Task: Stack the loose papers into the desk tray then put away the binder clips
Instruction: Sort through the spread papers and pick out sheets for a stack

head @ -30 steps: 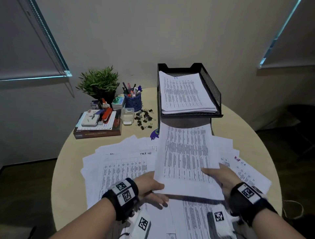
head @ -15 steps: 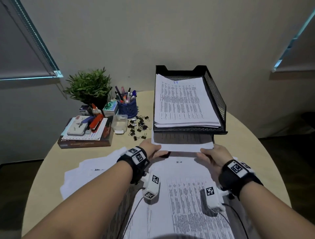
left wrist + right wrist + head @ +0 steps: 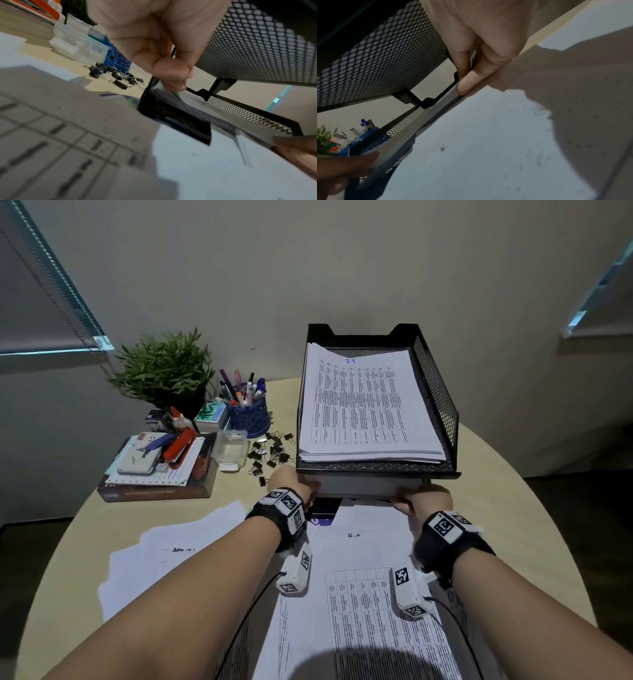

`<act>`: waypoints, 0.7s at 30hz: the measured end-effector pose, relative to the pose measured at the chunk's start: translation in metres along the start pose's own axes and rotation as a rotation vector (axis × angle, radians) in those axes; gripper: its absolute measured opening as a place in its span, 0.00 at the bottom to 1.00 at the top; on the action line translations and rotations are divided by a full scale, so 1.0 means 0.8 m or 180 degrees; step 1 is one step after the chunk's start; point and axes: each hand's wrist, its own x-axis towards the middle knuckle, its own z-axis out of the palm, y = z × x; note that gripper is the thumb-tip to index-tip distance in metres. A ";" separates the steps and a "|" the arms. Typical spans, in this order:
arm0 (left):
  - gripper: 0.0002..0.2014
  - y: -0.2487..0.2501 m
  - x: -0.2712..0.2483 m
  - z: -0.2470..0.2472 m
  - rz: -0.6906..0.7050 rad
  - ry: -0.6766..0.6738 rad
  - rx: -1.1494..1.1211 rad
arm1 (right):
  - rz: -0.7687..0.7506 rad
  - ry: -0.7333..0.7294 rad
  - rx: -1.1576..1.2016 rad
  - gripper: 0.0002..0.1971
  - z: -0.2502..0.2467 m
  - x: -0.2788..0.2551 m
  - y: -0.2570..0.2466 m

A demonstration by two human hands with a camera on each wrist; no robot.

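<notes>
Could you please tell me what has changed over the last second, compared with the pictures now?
Both hands, left hand and right hand, carried the sheaf of papers forward from above the table into the lower tray, gripping its near edge throughout. The binder clips and upper tray's stack stayed put.

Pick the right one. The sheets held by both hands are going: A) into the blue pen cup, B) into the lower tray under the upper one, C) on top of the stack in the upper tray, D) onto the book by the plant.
B: the left hand and right hand hold the sheets at the lower tray, beneath the upper tray.
</notes>
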 end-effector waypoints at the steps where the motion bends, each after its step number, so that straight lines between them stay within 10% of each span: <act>1: 0.11 0.001 -0.005 0.000 0.0010 -0.0090 -0.0090 | -0.0028 0.0017 -0.0060 0.13 0.000 -0.001 0.000; 8: 0.09 -0.020 -0.053 -0.023 0.0228 -0.0263 -0.0184 | -0.0453 -0.0015 -0.0631 0.03 -0.025 -0.057 0.000; 17: 0.04 -0.121 -0.131 -0.084 0.0471 -0.0503 -0.0062 | -0.0313 -0.0329 -0.1706 0.16 -0.115 -0.190 0.059; 21: 0.11 -0.190 -0.157 -0.112 0.0405 -0.0458 0.0634 | -0.0053 -0.0408 -0.3030 0.38 -0.128 -0.221 0.100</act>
